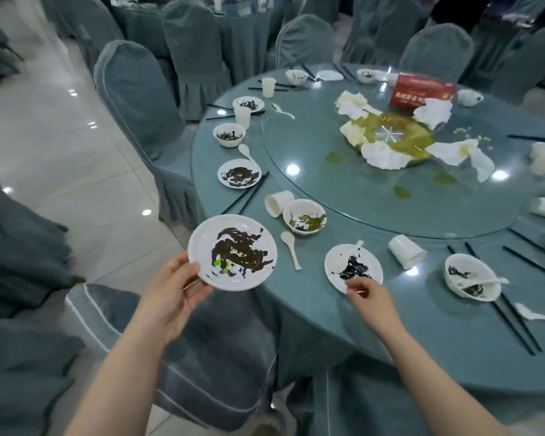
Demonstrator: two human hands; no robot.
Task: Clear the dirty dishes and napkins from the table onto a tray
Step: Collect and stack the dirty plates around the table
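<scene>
Non-task items in view
Covered chairs (139, 99) surround the table; red box (420, 91) sits beyond the glass turntable (312, 158).

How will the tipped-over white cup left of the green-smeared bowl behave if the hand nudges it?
The tipped cup lies on its side on the smooth glass table, so it will probably roll. It looks thin and disposable, likely light and easily crushed. It lies close beside the bowl, which may stop it.

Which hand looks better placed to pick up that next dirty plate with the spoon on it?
The right hand, I'd judge. Its fingers already pinch the near rim of the plate with the spoon, while the left hand is busy holding the other smeared plate off the table edge.
</scene>
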